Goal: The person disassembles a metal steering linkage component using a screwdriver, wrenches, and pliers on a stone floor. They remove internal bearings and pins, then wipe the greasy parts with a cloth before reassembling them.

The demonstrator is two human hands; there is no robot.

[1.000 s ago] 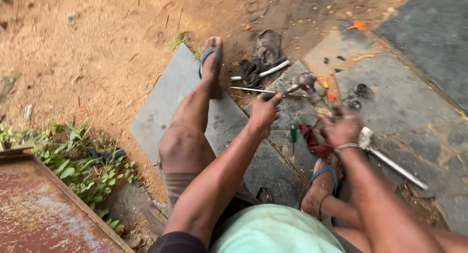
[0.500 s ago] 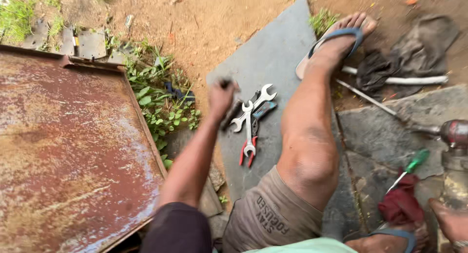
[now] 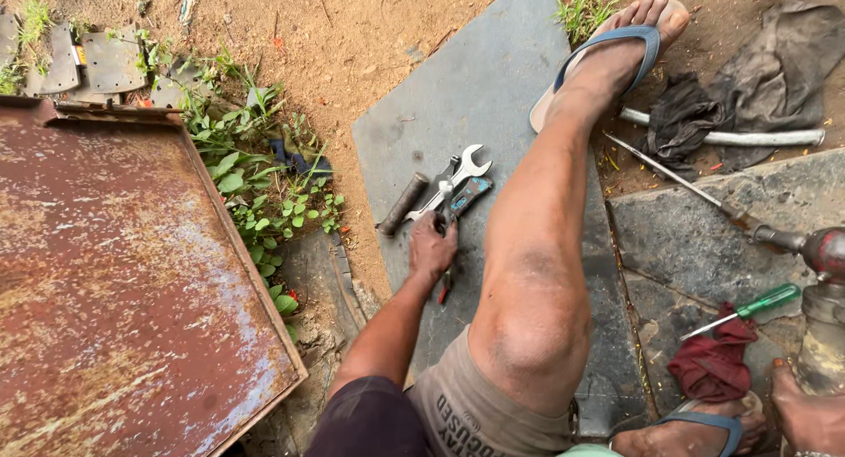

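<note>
My left hand (image 3: 431, 248) rests on a grey stone slab (image 3: 493, 79) beside my bent left leg. Its fingers are curled around red-handled pliers (image 3: 445, 290), whose handle tip pokes out below the palm. Just beyond the fingers lie a silver open-end wrench (image 3: 465, 165) and a bluish adjustable wrench (image 3: 471, 193). A dark cylindrical handle (image 3: 403, 204) lies left of them. My right hand (image 3: 805, 417) is at the lower right corner, mostly cut off, gripping a grimy metal cylinder part (image 3: 826, 334).
A rusty metal sheet (image 3: 114, 290) fills the left, edged by weeds (image 3: 264, 184). Right of my leg lie a green-handled screwdriver (image 3: 748, 306), a red rag (image 3: 715, 362), a long rod (image 3: 678, 180), a white pipe (image 3: 757, 138) and dark rags (image 3: 766, 57).
My left hand swung from the parts on the right to the slab on the left, put down the dark handle, then drew back onto the pliers. The view followed it left.
</note>
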